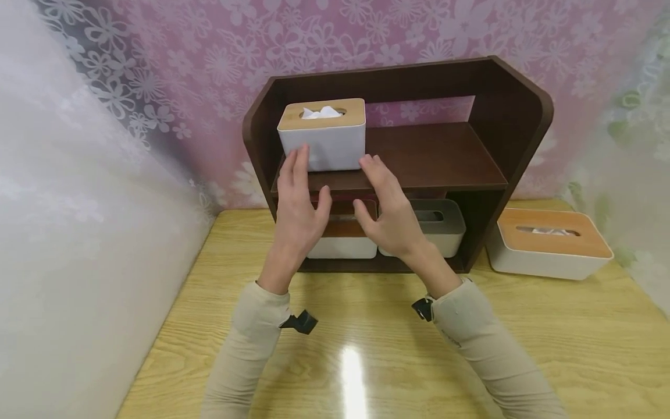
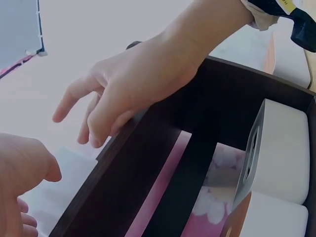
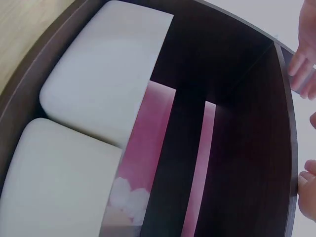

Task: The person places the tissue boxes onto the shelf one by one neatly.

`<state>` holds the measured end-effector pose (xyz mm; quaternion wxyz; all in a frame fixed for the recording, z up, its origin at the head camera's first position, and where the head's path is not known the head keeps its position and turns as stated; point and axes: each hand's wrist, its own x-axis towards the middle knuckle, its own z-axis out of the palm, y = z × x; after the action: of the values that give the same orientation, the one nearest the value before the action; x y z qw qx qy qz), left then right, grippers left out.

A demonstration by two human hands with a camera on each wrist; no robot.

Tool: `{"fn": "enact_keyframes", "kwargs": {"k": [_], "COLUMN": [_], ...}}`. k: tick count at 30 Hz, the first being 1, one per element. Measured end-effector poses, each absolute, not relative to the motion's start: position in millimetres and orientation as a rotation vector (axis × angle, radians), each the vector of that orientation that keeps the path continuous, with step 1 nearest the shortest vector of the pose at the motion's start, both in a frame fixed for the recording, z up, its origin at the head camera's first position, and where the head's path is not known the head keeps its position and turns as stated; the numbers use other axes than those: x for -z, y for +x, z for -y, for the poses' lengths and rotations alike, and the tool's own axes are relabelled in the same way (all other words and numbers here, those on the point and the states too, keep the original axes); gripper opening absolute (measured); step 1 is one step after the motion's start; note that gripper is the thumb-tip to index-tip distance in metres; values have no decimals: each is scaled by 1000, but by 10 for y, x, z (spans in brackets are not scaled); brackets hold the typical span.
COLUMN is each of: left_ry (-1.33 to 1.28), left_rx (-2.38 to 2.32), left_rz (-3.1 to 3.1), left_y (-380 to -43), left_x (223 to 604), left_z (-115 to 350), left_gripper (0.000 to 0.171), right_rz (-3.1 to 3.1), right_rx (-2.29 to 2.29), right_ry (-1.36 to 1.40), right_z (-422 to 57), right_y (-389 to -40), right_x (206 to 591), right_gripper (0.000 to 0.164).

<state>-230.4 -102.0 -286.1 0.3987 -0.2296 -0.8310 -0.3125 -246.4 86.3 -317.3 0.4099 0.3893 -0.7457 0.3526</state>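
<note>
On the left of the upper shelf sits a white tissue box (image 1: 335, 145) with a light wooden lid and a tissue poking from its slot. My left hand (image 1: 299, 209) is before its lower left front, two fingertips overlapping the front face in the head view. My right hand (image 1: 389, 215) has its fingertips right at the box's lower right corner. Fingers extend on both hands, thumbs apart, palms toward each other. In the left wrist view the right hand (image 2: 143, 74) is raised outside the shelf. Both wrist views leave the upper box hidden.
The dark brown two-tier shelf (image 1: 439, 154) stands on a wooden table (image 1: 241, 244). Its lower tier holds a brown-lidded box (image 1: 340, 247) and a grey-lidded box (image 1: 447, 235). Another wooden-lidded tissue box (image 1: 544, 256) stands right of the shelf. A pale wall (image 1: 94, 262) borders the left.
</note>
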Motion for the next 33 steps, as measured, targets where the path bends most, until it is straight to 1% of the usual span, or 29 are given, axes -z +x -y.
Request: {"fn": "enact_keyframes", "kwargs": {"k": [10,19,29,33], "left_ry": [-671,-745,-778,-776], "left_rx": [762,723,767,805], "left_rz": [2081,2046,2007,1966], "left_y": [-2156,-2047,-2009,-1974], "left_x": [2858,2934,3066,3131], "left_z": [916,798,658,557], "left_gripper": [68,65,61,55], "right_rz": [1853,1833,1720,1574], "right_rx": [-882,-920,-948,-962], "right_ry": [1023,948,884,834], "right_z": [-956,-1150,-1453,-1536], "right_y": [-2371,-2248,-2149,-2073], "right_x": [3294,3511,3707,3709], "right_gripper": [64,72,55,46]}}
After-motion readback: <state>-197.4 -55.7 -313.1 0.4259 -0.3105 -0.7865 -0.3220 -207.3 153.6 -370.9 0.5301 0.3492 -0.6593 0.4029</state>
